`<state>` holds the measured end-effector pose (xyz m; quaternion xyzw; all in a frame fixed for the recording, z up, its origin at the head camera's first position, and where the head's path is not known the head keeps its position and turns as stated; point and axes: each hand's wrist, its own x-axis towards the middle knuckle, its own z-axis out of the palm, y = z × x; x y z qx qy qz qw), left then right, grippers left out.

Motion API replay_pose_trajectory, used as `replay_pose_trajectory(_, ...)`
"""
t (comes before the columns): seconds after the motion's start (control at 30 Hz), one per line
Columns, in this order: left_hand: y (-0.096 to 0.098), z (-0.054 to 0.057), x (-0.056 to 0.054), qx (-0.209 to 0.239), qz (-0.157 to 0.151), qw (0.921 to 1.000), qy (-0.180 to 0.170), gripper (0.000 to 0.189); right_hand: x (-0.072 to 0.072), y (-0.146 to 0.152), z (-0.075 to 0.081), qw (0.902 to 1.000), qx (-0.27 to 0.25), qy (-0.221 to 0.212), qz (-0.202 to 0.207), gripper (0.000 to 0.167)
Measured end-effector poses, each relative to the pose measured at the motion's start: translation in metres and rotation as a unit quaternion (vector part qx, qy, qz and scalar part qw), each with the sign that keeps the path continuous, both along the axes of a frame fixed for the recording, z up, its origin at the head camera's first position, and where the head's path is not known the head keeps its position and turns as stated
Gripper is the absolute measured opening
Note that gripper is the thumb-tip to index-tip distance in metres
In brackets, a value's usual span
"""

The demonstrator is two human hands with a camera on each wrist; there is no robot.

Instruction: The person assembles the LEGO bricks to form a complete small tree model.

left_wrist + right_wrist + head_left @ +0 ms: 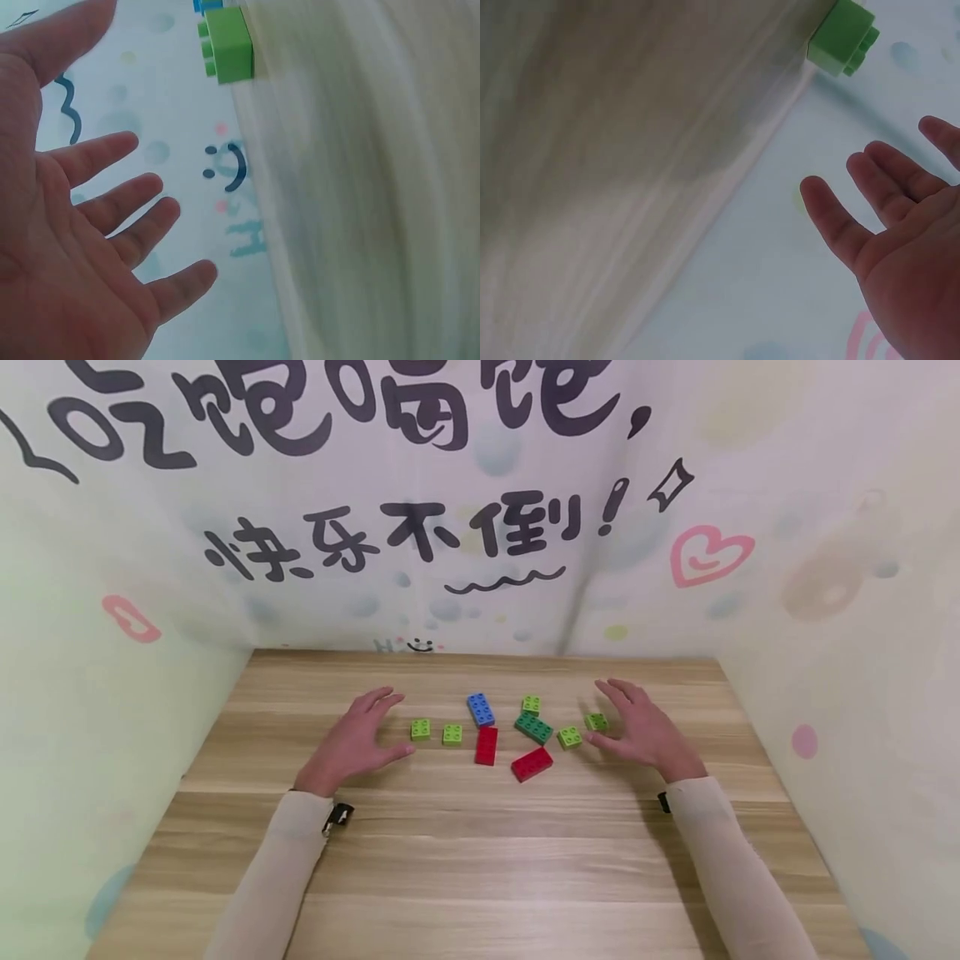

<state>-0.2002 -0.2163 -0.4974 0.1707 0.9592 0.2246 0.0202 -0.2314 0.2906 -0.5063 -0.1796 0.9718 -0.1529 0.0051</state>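
Observation:
Building bricks lie in a loose group on the wooden table. My left hand (356, 742), fingers spread and holding nothing, is left of a light green square brick (421, 729); a second light green brick (452, 734) sits beside that one. My right hand (636, 727) has its fingers extended around the right side of another light green brick (596, 722); contact cannot be told. Between the hands are a blue brick (481, 709), a red brick (487, 746), a second red brick (532, 764), a dark green brick (534, 727) and light green bricks (570, 737) (231, 46) (841, 36).
The wood-grain table (480, 877) meets a printed wall covering (465, 610) at its back edge. Similar pale coverings stand along the left and right sides. Each wrist wears a dark strap (339, 817) below the hand.

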Motion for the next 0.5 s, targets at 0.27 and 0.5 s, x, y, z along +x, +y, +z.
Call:
replay_pose_trajectory(0.27,0.018,-0.008,-0.008,0.093,-0.020,0.9952,-0.022,0.071,0.001,-0.001,-0.003,0.9987,-0.045,-0.020,0.014,0.085)
replay_pose_trajectory(0.5,0.030,-0.016,-0.009,0.123,-0.027,0.9911,-0.045,0.063,-0.001,-0.003,-0.005,0.9943,-0.092,-0.050,0.022,0.069)
